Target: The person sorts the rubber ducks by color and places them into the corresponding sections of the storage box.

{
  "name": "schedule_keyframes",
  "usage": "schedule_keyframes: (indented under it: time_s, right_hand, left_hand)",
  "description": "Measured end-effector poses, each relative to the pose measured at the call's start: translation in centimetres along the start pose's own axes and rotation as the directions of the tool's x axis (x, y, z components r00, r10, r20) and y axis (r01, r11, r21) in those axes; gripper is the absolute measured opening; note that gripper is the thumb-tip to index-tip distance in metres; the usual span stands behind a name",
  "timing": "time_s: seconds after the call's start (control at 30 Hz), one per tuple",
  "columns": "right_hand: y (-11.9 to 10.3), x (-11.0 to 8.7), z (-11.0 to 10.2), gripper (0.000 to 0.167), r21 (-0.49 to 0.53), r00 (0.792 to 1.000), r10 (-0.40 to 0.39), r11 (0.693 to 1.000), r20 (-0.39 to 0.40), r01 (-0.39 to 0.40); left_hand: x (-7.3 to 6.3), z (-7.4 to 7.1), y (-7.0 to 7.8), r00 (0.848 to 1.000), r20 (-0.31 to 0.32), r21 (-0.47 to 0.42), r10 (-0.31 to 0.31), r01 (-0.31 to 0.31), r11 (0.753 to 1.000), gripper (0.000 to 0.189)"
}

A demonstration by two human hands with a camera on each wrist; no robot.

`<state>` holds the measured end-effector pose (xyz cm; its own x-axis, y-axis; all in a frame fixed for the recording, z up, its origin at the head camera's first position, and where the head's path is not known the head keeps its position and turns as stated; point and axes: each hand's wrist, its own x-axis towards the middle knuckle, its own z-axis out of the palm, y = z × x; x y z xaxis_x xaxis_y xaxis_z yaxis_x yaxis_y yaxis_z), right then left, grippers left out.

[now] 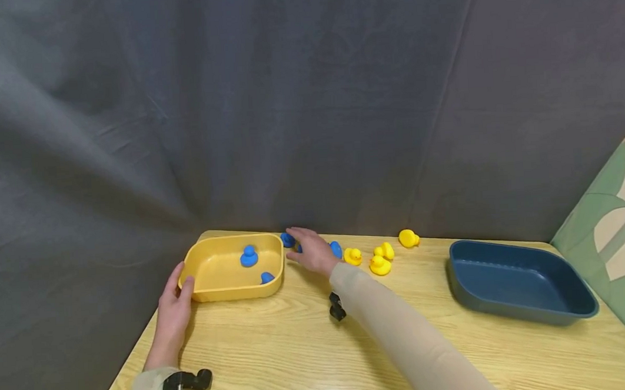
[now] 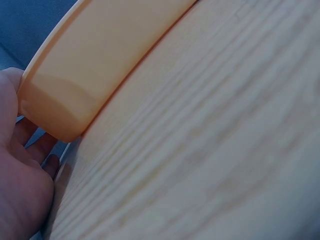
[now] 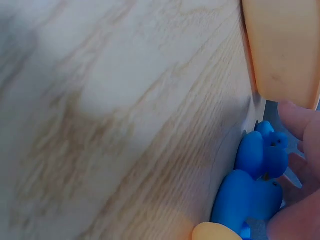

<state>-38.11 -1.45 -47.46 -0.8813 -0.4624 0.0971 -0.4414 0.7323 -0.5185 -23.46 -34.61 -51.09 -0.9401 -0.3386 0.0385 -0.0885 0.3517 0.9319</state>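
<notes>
A yellow bin [image 1: 233,294] stands on the table at left, with two blue rubber ducks [image 1: 249,257] inside. My left hand [image 1: 174,308] holds the bin's near left corner, its thumb and fingers around the corner. In the left wrist view the thumb meets the rim and the other fingers are partly hidden behind the bin wall [image 2: 70,95]. My right hand [image 1: 312,253] reaches over several blue ducks [image 3: 250,155] just right of the bin. Its fingers are spread and hold nothing, and the thumb [image 3: 292,117] is close to the bin's corner. The hand partly hides these ducks in the head view.
Several yellow rubber ducks [image 1: 380,265] lie right of my right hand, one [image 1: 409,238] apart near the back edge. A dark blue bin [image 1: 515,311] stands at the table's right. A grey curtain [image 1: 308,113] hangs behind the wooden table [image 1: 278,350].
</notes>
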Motion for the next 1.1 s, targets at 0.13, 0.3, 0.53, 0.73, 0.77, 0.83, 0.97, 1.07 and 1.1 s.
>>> schedule_keyframes:
  time_s: [0.13, 0.3, 0.53, 0.73, 0.77, 0.83, 0.97, 1.07, 1.1]
  right_hand:
    - [-0.1, 0.0, 0.0, 0.073, -0.069, 1.000, -0.013, 0.998, 0.011, 0.013]
    - [-0.2, 0.0, 0.0, 0.073, -0.144, 0.999, -0.028, 0.989, 0.024, 0.031]
    - [-0.3, -0.3, -0.1, 0.071, -0.189, 0.999, -0.028, 0.981, 0.032, 0.033]
    - [0.0, -0.3, -0.2, 0.061, -0.206, 0.999, -0.051, 0.977, 0.017, 0.054]
    - [0.1, -0.4, -0.1, 0.060, -0.192, 0.998, -0.054, 0.980, 0.012, 0.055]
    - [0.3, -0.5, -0.2, 0.057, -0.153, 0.999, -0.053, 0.987, 0.003, 0.053]
    - [0.4, -1.0, -0.3, 0.052, -0.041, 0.999, -0.036, 0.999, -0.009, 0.035]
    - [0.5, -1.3, -0.3, 0.046, 0.016, 0.999, -0.032, 0.999, -0.025, 0.033]
    - [0.5, -1.4, -0.3, 0.045, 0.027, 0.999, -0.035, 0.999, -0.030, 0.036]
  left_hand:
    - [-0.3, 0.2, -0.1, 1.000, -0.005, -0.003, 0.006, -0.006, 1.000, 0.070]
    - [-0.4, 0.5, -0.1, 1.000, 0.004, -0.004, 0.001, -0.001, 1.000, 0.070]
    - [-0.5, 0.6, -0.2, 1.000, 0.012, -0.019, 0.003, -0.003, 1.000, 0.071]
    - [-0.4, 0.4, -0.2, 1.000, 0.003, -0.009, 0.019, -0.019, 1.000, 0.070]
    - [-0.4, 0.4, -0.2, 1.000, 0.001, -0.007, 0.022, -0.022, 1.000, 0.070]
    - [-0.3, 0.3, -0.1, 1.000, -0.002, 0.003, 0.025, -0.025, 1.000, 0.070]
    - [-0.2, 0.1, 0.0, 1.000, 0.003, 0.004, 0.022, -0.022, 1.000, 0.071]
    - [-0.1, 0.0, 0.1, 1.000, 0.002, 0.002, 0.016, -0.016, 1.000, 0.070]
    - [-0.1, 0.0, 0.1, 1.000, 0.001, 0.002, 0.014, -0.014, 1.000, 0.070]
